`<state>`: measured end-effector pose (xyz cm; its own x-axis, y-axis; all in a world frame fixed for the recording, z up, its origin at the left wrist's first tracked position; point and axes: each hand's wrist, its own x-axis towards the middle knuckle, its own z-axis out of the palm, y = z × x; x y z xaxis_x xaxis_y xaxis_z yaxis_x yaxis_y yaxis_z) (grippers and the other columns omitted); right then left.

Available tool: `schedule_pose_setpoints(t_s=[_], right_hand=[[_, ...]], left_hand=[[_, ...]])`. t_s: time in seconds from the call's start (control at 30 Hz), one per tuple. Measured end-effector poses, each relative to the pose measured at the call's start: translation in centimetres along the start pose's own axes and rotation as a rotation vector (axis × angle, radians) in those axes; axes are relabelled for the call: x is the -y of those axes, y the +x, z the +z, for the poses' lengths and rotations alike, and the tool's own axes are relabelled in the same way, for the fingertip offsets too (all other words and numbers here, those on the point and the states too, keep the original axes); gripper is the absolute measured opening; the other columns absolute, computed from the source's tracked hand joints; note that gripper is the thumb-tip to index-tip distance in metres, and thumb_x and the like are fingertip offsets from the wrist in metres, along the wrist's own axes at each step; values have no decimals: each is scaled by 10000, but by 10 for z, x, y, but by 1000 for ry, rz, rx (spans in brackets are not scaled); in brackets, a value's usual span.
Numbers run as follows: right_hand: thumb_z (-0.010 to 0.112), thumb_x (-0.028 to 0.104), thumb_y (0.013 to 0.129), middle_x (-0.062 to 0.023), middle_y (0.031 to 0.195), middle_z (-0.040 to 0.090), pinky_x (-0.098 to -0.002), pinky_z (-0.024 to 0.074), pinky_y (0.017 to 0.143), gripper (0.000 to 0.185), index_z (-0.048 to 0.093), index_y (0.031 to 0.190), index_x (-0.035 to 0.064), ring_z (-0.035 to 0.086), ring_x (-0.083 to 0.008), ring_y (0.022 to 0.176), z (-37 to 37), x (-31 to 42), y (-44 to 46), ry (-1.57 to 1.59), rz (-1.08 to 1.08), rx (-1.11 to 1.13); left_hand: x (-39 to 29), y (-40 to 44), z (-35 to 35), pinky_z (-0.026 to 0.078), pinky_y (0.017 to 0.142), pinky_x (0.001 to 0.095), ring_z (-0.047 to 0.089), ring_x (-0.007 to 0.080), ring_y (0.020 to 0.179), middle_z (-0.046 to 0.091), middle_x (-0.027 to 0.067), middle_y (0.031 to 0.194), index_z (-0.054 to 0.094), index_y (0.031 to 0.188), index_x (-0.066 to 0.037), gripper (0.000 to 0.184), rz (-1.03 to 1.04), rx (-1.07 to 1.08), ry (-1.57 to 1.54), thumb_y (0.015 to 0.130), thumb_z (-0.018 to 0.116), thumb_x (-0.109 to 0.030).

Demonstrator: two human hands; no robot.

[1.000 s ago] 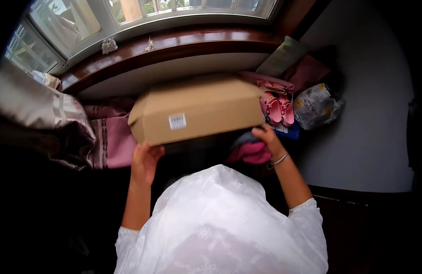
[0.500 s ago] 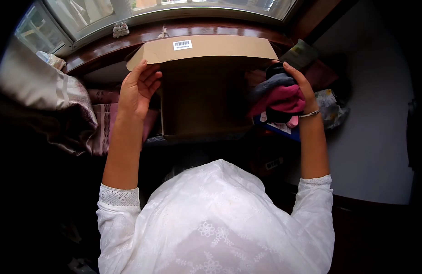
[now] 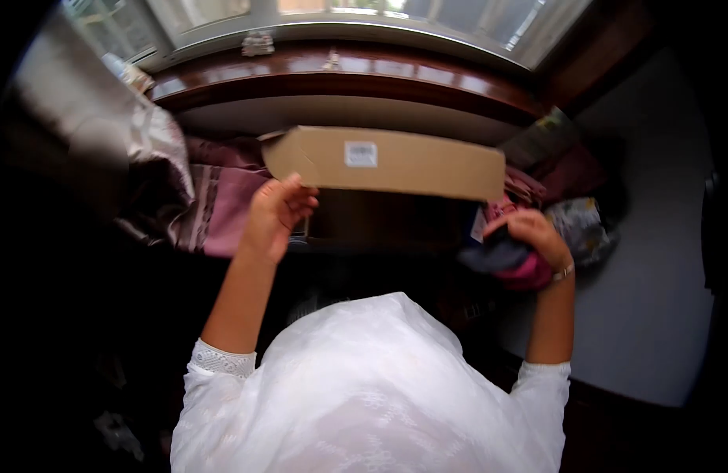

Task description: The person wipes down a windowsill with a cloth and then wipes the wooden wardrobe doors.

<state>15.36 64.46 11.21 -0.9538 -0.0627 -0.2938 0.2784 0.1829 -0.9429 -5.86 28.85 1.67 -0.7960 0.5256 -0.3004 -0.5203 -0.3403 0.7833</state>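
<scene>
- Hands: two, well apart, one near each end of the flap.
- Left hand [image 3: 276,219]: curled fingertips met the lower left edge of the flap [image 3: 419,167], presumably to steady it; whether they pinched it could not be told.
- Right hand [image 3: 541,236]: closed on a cloth bundle [image 3: 498,258], grey and magenta, which sagged below the fingers, apparently because it was soft and loosely gathered.
- Cardboard box [image 3: 380,225]: one, ahead of the person, between the hands; interior dark, contents not discernible. Flap raised at the front, probably held so for access.
- Label [image 3: 361,154]: one, on the flap.
- Ornaments [image 3: 258,44]: two, well apart on the window sill [image 3: 427,73], likely kept there for display.
- Patterned bag [image 3: 578,229]: one, just beyond the right hand.
- Pink cloth [image 3: 234,201]: left of the box; layers uncountable.
</scene>
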Motion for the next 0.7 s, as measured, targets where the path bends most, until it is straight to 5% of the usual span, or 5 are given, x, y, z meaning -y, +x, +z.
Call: schedule_pose_setpoints(t_s=[0.13,0.4,0.57,0.7], right_hand=[[578,239,934,-100,1013,688,-241,492,831,330,671,1072,-47,640,-134,887,28,5,-1,130,109,143],[631,257,897,-113,991,690,-273,473,866,346,678,1025,-61,634,-158,915,78,9,55,174,93,360],[684,292,845,-104,967,685,-253,466,843,383,680,1003,-58,625,-148,881,127,20,101,131,60,517],[760,297,765,-89,966,665,-258,462,848,437,663,1020,-44,617,-148,878,193,31,134,119,-3,596]], left_hand=[[48,-31,-31,505,742,273,648,143,792,695,79,897,646,929,-57,216,-115,-32,35,922,621,-272],[128,-56,-89,512,709,264,636,135,834,665,69,1005,614,1053,-45,261,-370,-112,189,938,591,-279],[142,-78,-115,504,708,273,634,157,859,641,84,1050,551,1217,-27,357,-322,-241,238,934,593,-242],[130,-124,-150,508,727,274,633,156,858,643,88,1050,570,1190,-30,331,-260,-283,214,938,590,-244]])
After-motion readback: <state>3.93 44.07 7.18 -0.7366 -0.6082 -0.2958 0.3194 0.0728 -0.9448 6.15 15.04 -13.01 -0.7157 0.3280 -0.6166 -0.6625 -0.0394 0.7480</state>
